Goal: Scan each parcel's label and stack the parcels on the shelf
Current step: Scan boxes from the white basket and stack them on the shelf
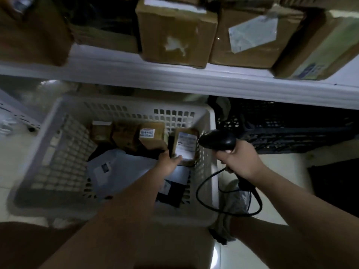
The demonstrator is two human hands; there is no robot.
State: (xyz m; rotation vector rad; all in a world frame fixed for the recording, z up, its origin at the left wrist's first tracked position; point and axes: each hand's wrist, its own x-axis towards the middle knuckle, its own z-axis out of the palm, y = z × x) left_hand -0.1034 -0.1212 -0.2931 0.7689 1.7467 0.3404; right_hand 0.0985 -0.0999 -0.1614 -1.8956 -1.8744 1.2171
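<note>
My left hand (169, 160) grips the small labelled parcel (186, 145) inside the white basket (210, 171); my right hand (240, 160) clutches the black scanner (217, 141), aimed at its label.

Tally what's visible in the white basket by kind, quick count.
Inside the white basket:
Brown cardboard boxes: 4 (one under the left hand, one with a small label, two plain)
Pale poly mailers: 1
Dark flat packets: 1
Total: 6 visible; more may lie underneath.
</note>
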